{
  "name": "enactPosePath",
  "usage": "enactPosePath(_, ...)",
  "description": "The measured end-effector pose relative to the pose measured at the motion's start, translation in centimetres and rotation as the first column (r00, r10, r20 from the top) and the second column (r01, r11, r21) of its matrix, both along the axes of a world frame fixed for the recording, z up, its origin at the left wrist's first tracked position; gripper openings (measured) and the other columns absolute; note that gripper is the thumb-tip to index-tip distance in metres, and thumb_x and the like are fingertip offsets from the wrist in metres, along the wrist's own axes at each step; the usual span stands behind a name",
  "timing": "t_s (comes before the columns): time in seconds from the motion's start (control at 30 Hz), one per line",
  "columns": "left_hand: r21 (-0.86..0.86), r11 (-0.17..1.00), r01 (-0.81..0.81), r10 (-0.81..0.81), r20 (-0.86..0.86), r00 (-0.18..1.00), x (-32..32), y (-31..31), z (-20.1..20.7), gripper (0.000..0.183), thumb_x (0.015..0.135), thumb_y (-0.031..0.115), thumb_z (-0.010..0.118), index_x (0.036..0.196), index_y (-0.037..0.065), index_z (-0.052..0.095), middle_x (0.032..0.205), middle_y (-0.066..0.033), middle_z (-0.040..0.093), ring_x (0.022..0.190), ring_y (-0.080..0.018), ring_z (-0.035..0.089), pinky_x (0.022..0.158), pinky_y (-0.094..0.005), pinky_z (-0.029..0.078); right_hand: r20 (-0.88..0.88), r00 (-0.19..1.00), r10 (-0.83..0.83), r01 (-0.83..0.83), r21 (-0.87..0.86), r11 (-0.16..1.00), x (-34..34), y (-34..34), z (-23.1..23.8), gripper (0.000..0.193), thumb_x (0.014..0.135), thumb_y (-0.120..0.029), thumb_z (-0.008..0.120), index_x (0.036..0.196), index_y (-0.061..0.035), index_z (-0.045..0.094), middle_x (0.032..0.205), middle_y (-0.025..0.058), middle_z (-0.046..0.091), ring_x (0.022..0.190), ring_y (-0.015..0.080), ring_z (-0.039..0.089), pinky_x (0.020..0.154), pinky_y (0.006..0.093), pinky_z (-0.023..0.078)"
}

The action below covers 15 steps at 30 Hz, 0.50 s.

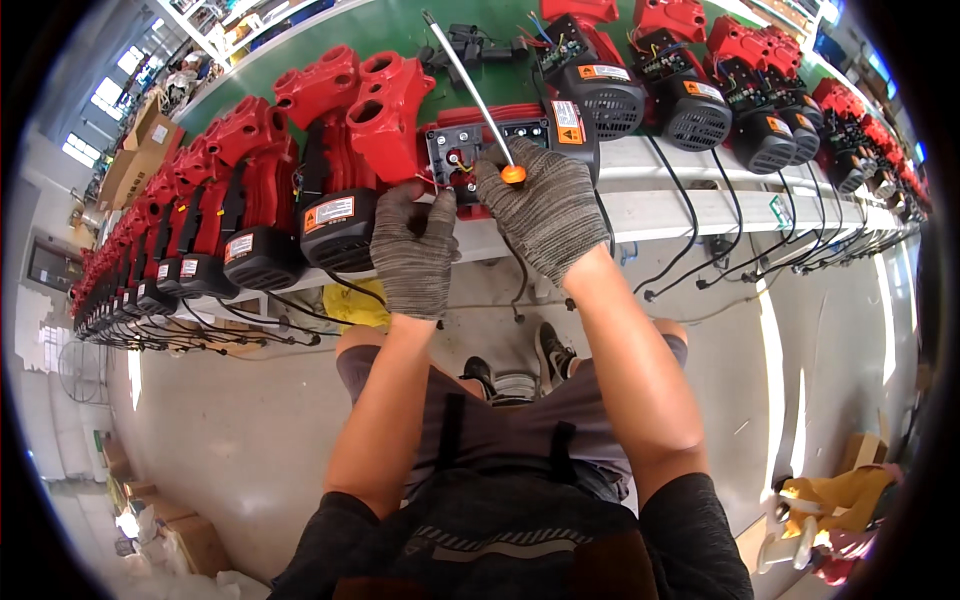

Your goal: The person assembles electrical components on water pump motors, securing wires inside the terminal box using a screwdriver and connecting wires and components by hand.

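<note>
My right hand (545,205), in a grey knit glove, is closed around a screwdriver (470,85). Its orange handle end (513,175) shows at the fingers, and the long metal shaft slants up and away from the machine. My left hand (415,245), gloved alike, has its fingertips drawn together at the near left corner of an open black box (437,148); what they pinch is too small to make out. Inside the box are thin wires and small fittings. The box sits on a red machine (390,115) with a black end cover (570,125).
Similar red machines (262,180) line the bench on the left. More on the right, with exposed circuit boards (660,60), trail black power cords (690,215) over the bench's white edge (640,218). Black parts (475,50) lie on the green top (240,85).
</note>
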<state>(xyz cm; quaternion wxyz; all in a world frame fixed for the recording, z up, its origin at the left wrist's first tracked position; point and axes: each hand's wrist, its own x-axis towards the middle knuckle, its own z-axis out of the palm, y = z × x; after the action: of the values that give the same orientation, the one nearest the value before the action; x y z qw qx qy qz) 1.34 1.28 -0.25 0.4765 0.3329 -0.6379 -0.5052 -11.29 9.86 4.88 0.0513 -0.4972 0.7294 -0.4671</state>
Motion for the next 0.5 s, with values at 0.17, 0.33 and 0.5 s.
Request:
enactPosePath(0.17, -0.010, 0.995, -0.101, 0.101, -0.054, 0.993, -1.9, -0.4, 0.4, 0.019, 0.091, 0.010, 0.074, 0.103, -0.001, 0.065, 0.076, -0.0037, 0.063, 0.056, -0.0080, 0.052, 0.048, -0.0254, 0.042, 0.026, 0.999, 0.026, -0.025, -0.057, 0.998, -0.4, -0.5, -0.6, 0.028, 0.093, -0.029, 0.064, 0.097, -0.0017, 0.066, 0.086, 0.0199, 0.069, 0.083, 0.0375, 0.068, 0.073, 0.0447, 0.054)
enactPosePath(0.33, -0.067, 0.998, -0.020, 0.008, -0.166, 0.986, -0.5, -0.4, -1.6, 0.012, 0.092, 0.008, 0.073, 0.099, -0.001, 0.069, 0.080, -0.0038, 0.065, 0.057, -0.0087, 0.056, 0.051, -0.0250, 0.047, 0.059, 0.998, 0.000, 0.001, -0.031, 1.000, -1.1, -1.5, 0.0, 0.029, 0.093, -0.029, 0.062, 0.093, -0.0002, 0.066, 0.080, 0.0219, 0.068, 0.079, 0.0388, 0.068, 0.071, 0.0447, 0.054)
enactPosePath(0.5, -0.621, 0.761, 0.187, -0.069, 0.210, 0.975, 0.7, -1.2, -0.5, 0.016, 0.089, 0.005, 0.074, 0.104, 0.000, 0.070, 0.095, -0.0125, 0.068, 0.073, -0.0212, 0.068, 0.065, -0.0310, 0.055, 0.047, 0.998, 0.047, -0.050, 0.072, 0.996, -1.4, -3.8, 1.9, 0.019, 0.089, -0.021, 0.069, 0.100, -0.0063, 0.068, 0.077, 0.0137, 0.070, 0.063, 0.0284, 0.066, 0.066, 0.0388, 0.056)
